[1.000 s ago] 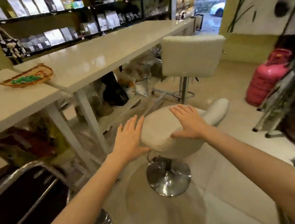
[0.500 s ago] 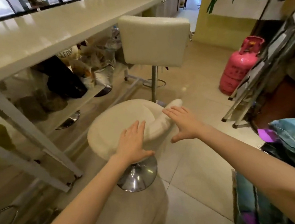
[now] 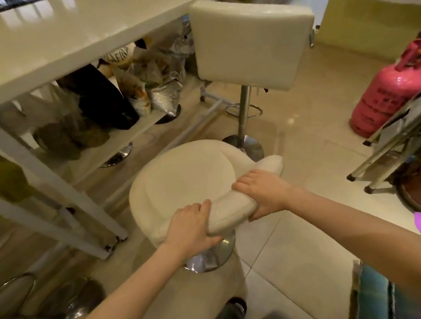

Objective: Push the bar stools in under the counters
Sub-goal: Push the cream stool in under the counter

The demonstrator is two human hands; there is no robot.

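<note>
A cream bar stool with a round seat, a low curved backrest and a chrome base stands on the tiled floor in front of me. My left hand grips the near end of the backrest. My right hand wraps over the backrest's middle. The stool stands just outside the long white counter, near its white legs. A second cream bar stool, with a tall square back, stands farther off by the counter's edge.
Bags and sacks fill the shelf under the counter. A pink gas cylinder stands at the right. Folded metal legs lean in at the right edge. Chrome stool bases lie low at the left.
Both hands went from resting flat on the seat to gripping the backrest. The view has moved closer and tilted down; the stool now sits nearer the counter's legs.
</note>
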